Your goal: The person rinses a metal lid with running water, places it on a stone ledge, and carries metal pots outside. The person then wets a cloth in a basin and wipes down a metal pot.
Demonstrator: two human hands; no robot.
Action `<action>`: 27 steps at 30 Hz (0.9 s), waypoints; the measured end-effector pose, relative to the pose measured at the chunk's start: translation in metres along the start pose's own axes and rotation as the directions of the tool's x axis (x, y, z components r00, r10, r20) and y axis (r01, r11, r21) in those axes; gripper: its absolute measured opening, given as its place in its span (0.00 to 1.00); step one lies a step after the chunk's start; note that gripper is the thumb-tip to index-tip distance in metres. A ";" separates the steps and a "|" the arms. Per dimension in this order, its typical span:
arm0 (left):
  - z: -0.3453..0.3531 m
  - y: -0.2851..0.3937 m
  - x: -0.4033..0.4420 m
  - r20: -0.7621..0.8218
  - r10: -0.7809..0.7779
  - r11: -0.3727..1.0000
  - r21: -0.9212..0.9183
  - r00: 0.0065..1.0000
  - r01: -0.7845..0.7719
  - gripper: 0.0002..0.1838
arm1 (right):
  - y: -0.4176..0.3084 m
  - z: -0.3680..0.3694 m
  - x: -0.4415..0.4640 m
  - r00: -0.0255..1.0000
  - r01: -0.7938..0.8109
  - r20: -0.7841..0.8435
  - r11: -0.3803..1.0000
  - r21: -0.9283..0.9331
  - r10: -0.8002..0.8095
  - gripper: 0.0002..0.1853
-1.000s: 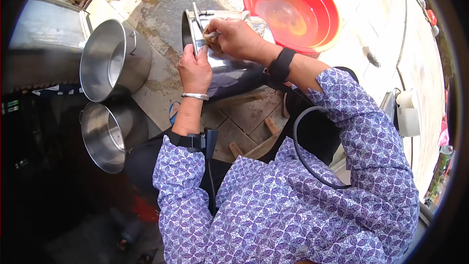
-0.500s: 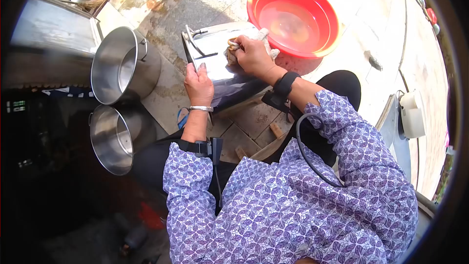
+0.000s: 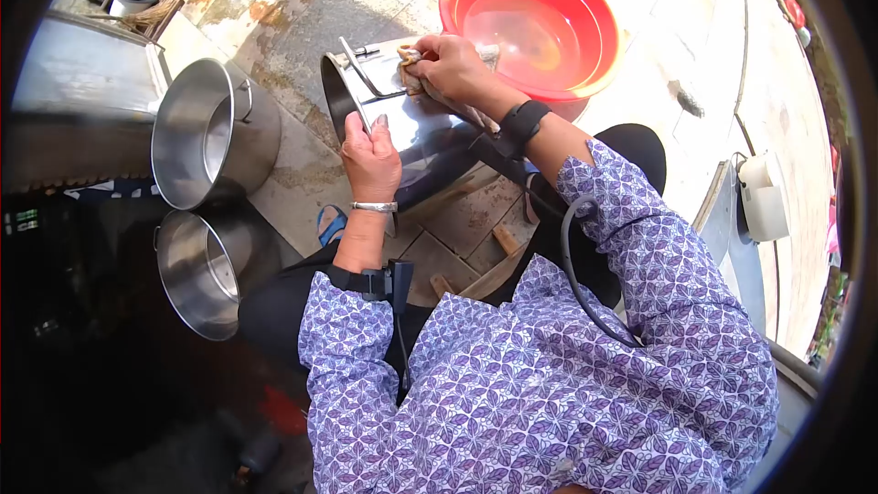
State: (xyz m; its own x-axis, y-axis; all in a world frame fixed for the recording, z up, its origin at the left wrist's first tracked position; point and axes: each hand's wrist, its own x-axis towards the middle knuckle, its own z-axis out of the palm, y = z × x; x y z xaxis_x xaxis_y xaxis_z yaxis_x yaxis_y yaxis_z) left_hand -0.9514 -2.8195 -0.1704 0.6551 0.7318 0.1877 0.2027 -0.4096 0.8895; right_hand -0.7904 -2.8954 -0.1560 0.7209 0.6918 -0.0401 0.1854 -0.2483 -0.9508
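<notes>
A shiny metal pot (image 3: 422, 148) lies tilted on its side in front of me, its mouth toward the left. My left hand (image 3: 371, 165) is closed around its near rim, thumb on the outer wall. A bent metal handle (image 3: 361, 71) sticks out from the pot's side. Beside that handle, my right hand (image 3: 455, 71) pinches a pale, stained cloth (image 3: 409, 62) and presses it to the pot's outer wall. Part of the cloth hangs below the palm, and the fingertips are partly hidden in its folds.
Behind the pot stands a red basin (image 3: 605, 32) with water in it. Two more metal pots, an upper one (image 3: 261, 123) and a lower one (image 3: 183, 265), are at the left. A white container (image 3: 764, 199) is at the right. My sandalled foot (image 3: 331, 222) shows below the pot.
My right hand has moved the cloth left along the pot's wall, up to the handle. The pot has turned a little, showing more of its mouth. My left hand stays on the rim.
</notes>
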 end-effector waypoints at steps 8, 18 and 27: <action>-0.009 0.008 -0.002 0.145 0.077 0.997 -0.003 0.986 -0.078 0.07 | -0.021 0.004 -0.001 0.944 0.212 0.268 0.976 -0.055 -0.190 0.10; -0.015 0.007 -0.005 0.194 0.065 0.997 0.032 0.979 -0.073 0.07 | -0.034 0.004 0.010 0.919 0.139 0.391 0.971 -0.196 -0.053 0.10; -0.013 -0.001 0.002 0.168 0.062 0.998 -0.018 0.984 -0.060 0.08 | -0.008 0.017 0.015 0.960 0.132 0.245 0.991 0.027 -0.134 0.04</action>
State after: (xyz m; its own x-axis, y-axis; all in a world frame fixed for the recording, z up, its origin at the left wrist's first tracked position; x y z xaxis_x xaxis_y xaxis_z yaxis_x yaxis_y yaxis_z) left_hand -0.9597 -2.8104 -0.1651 0.7792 0.6032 0.1704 0.1497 -0.4430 0.8840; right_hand -0.7926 -2.8714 -0.1539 0.5039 0.8637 0.0138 0.2609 -0.1369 -0.9556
